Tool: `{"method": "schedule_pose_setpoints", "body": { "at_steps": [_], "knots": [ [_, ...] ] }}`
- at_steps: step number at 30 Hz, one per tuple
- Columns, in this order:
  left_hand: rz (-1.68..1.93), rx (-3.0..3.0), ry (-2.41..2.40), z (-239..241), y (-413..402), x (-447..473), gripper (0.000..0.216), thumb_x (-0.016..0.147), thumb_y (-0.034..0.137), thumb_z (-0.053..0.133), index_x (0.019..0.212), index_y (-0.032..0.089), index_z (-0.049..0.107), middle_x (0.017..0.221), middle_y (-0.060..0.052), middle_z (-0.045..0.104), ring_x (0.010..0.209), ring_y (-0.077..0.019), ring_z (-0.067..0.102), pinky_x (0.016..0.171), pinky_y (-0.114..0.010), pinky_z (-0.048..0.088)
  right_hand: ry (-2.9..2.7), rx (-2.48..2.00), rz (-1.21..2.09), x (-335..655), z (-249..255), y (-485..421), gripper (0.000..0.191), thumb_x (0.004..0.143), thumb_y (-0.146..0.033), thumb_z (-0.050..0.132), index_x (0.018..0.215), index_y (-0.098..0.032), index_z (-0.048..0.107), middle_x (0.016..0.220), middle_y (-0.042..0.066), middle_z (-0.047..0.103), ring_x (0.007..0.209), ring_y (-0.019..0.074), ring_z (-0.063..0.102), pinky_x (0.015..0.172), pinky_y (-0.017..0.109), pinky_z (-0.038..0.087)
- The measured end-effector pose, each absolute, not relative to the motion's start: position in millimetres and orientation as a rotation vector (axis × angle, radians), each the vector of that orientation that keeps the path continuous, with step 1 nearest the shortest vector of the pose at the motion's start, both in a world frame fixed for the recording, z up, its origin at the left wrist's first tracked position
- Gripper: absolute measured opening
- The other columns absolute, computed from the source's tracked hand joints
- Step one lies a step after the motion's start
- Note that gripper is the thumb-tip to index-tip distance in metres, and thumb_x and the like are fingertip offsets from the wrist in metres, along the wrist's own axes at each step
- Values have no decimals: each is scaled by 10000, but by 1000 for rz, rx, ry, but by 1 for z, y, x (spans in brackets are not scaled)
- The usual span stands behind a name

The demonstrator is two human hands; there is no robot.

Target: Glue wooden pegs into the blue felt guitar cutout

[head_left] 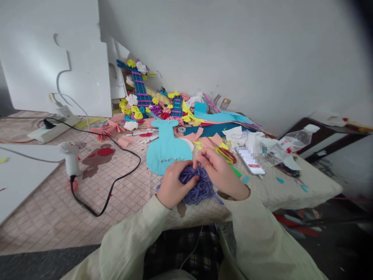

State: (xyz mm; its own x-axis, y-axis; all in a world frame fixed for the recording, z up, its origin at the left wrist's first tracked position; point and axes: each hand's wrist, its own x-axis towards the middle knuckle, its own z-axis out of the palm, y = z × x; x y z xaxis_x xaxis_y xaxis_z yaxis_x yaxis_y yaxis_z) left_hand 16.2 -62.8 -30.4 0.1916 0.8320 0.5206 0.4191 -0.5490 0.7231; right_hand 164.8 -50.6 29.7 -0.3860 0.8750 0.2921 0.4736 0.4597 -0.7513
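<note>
A tangled bundle of purple yarn [196,190] lies at the table's front edge, between my two hands. My left hand [176,184] is closed on the left side of the bundle, thumb across the front. Against the top of the yarn, my right hand [214,165] has its fingertips pinched together on a strand. Just beyond my hands a light blue guitar-shaped cutout [167,146] lies flat. It bears a row of small beads or pegs across its lower body and more at its top end.
A white hot glue gun [71,159] stands at left, its black cord looping over the table. Behind it is a power strip [54,128]. Scissors [229,155], a phone [250,160] and a plastic bottle [297,140] lie at right. Decorated blue guitar shapes [141,87] lean at the wall.
</note>
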Motion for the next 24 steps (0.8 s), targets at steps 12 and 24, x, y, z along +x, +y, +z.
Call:
{"method": "schedule_pose_setpoints", "body": {
  "at_steps": [12,24],
  "knots": [
    [1233,2019,1181,-41,-63,14,213,775,225,550,983,202,590,984,-56,651,948,-202,588,853,-384,464,-2304,-1071,67,189,47,-54,229,837,-329,505,1020,-194,525,791,36,527,768,165,541,705,312,443],
    [1239,2022,1192,-44,-65,12,203,781,218,543,979,205,584,978,-52,647,948,-194,586,856,-368,459,-2327,-1004,130,205,41,-50,190,831,-281,527,712,-201,651,655,6,506,622,112,479,568,262,386]
  ]
}}
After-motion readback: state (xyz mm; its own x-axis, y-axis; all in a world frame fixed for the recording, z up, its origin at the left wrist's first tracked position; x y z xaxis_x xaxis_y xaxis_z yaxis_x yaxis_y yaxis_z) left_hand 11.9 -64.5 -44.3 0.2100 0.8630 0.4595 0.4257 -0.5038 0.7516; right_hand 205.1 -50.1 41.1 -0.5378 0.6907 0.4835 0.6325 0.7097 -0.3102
